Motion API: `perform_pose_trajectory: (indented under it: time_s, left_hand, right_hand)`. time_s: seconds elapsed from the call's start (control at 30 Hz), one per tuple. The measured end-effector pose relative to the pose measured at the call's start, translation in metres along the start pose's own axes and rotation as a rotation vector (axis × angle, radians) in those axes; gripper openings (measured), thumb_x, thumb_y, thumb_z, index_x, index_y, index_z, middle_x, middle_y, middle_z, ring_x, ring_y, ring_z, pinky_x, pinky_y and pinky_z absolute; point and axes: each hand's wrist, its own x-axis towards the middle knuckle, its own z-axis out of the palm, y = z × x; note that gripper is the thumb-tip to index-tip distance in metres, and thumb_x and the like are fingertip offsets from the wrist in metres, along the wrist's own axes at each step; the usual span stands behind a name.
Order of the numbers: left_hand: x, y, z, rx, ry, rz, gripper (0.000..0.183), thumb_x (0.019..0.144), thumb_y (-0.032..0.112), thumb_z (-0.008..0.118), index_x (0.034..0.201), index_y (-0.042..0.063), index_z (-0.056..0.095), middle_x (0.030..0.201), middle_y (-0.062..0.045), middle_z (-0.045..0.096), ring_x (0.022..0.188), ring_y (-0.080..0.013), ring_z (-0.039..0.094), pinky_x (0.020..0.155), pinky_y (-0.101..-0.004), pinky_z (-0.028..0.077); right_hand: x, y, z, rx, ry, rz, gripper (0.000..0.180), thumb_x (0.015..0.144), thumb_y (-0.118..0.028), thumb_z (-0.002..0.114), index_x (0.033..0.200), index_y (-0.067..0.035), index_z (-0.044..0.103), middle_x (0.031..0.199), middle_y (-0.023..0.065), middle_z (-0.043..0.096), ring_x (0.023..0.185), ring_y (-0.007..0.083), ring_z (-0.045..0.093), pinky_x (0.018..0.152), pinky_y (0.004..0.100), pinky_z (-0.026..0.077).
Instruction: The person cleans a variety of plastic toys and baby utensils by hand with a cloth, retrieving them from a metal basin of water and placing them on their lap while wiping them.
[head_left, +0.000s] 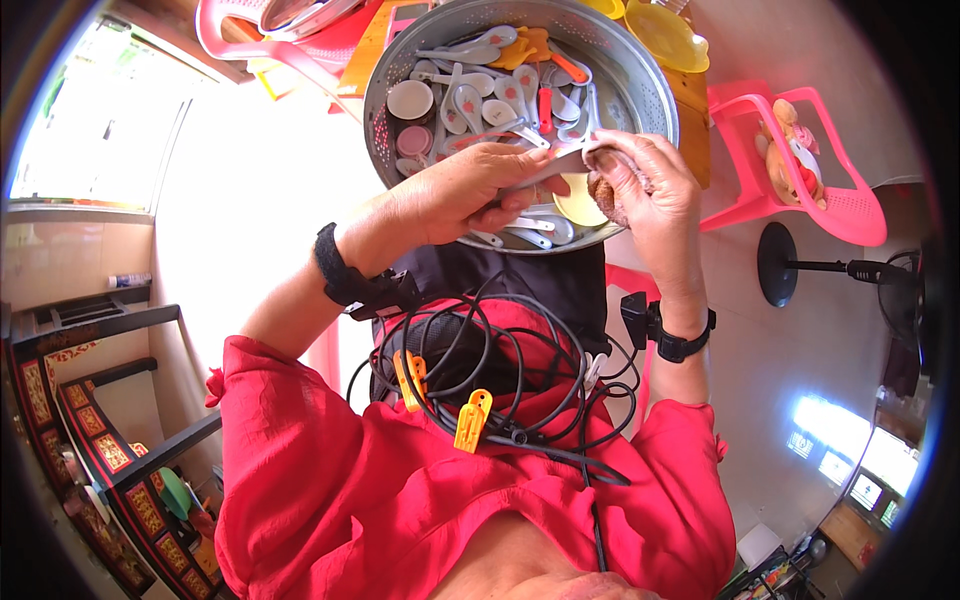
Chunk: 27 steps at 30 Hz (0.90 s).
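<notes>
My left hand (487, 184) grips one end of a pale, flat utensil (559, 163); its exact kind is partly hidden by my fingers. At the other end, my right hand (652, 176) presses a brownish cloth (609, 199) around it. Both hands are over the near half of a large perforated metal basin (645, 82). Inside it lie several white ceramic spoons (469, 105), a white cup (410, 99), a pink round lid or cup (414, 141), orange plastic pieces (525, 49) and a red-handled utensil (545, 109). A yellow dish (581, 202) sits below my hands.
Coiled black cables (487, 337) with yellow clips (472, 421) lie across my lap and chest. The basin overlaps a wooden table (694, 112) bearing a yellow bowl (660, 30). To the right stand a pink chair (840, 202) holding a plush toy (791, 154) and a black round-based stand (777, 264).
</notes>
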Motion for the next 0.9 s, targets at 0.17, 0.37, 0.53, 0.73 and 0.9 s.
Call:
perform_pose_trajectory:
  time_s: [0.17, 0.37, 0.53, 0.73, 0.9]
  left_hand:
    - [0.003, -0.002, 0.003, 0.064, 0.111, 0.125, 0.037, 0.101, 0.031, 0.05, 0.12, -0.001, 0.053, 0.079, -0.002, 0.056, 0.061, -0.01, 0.057, 0.054, -0.0225, 0.048]
    - [0.008, -0.014, 0.008, 0.04, 0.066, 0.122, 0.037, 0.1, 0.021, 0.052, 0.13, -0.001, 0.047, 0.119, -0.011, 0.063, 0.108, -0.0229, 0.065, 0.092, -0.0351, 0.054]
    - [0.011, -0.02, 0.007, 0.124, 0.011, 0.16, 0.041, 0.1, 0.017, 0.052, 0.136, -0.001, 0.045, 0.122, -0.011, 0.062, 0.109, -0.0222, 0.064, 0.094, -0.0343, 0.054]
    - [0.009, -0.016, 0.009, 0.133, 0.016, 0.126, 0.042, 0.1, 0.018, 0.051, 0.137, -0.001, 0.045, 0.123, -0.012, 0.061, 0.112, -0.0217, 0.062, 0.097, -0.0343, 0.052]
    - [0.02, -0.019, 0.002, -0.128, -0.092, 0.149, 0.037, 0.102, 0.028, 0.047, 0.128, 0.003, 0.052, 0.106, -0.005, 0.063, 0.111, -0.0179, 0.061, 0.104, -0.0368, 0.045]
  right_hand:
    - [0.002, 0.016, -0.002, 0.155, 0.309, 0.099, 0.017, 0.088, -0.009, 0.068, 0.104, -0.002, 0.066, 0.096, 0.0113, 0.063, 0.086, 0.0204, 0.065, 0.075, 0.0307, 0.051]
    - [0.0, 0.012, 0.0, -0.047, 0.201, 0.05, 0.013, 0.089, -0.012, 0.068, 0.098, -0.003, 0.07, 0.088, 0.0088, 0.06, 0.08, 0.0178, 0.062, 0.073, 0.0295, 0.05]
    - [-0.002, 0.021, -0.007, 0.029, 0.173, 0.258, 0.019, 0.091, -0.019, 0.068, 0.096, -0.001, 0.072, 0.086, 0.0083, 0.06, 0.076, 0.0163, 0.061, 0.07, 0.0287, 0.049]
    - [0.001, 0.009, -0.004, 0.032, 0.153, 0.191, 0.016, 0.09, -0.015, 0.068, 0.096, -0.001, 0.071, 0.086, 0.0079, 0.059, 0.075, 0.0161, 0.061, 0.067, 0.029, 0.049]
    - [-0.006, -0.003, 0.013, -0.154, 0.134, -0.071, 0.018, 0.085, -0.007, 0.069, 0.102, -0.002, 0.068, 0.089, 0.0094, 0.057, 0.072, 0.0216, 0.063, 0.06, 0.0328, 0.051]
